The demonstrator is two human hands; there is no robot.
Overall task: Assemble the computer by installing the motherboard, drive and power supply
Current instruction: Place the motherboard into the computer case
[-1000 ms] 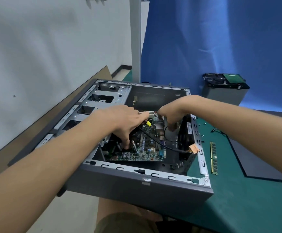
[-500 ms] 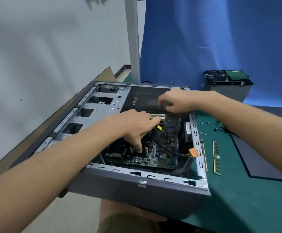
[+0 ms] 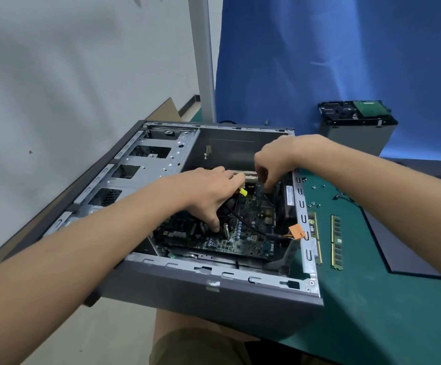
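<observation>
now seating motherboard in case, pressing with splayed left hand, curling right hand, grip unclear; next needing hole alignment.

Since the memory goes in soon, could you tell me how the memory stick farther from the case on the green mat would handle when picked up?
The memory stick looks thin and board-like, so probably light and stiff. It lies flat on the green mat, so lifting an edge may be fiddly. Its bare circuit board suggests fragility; holding the long edges seems safest.
</observation>
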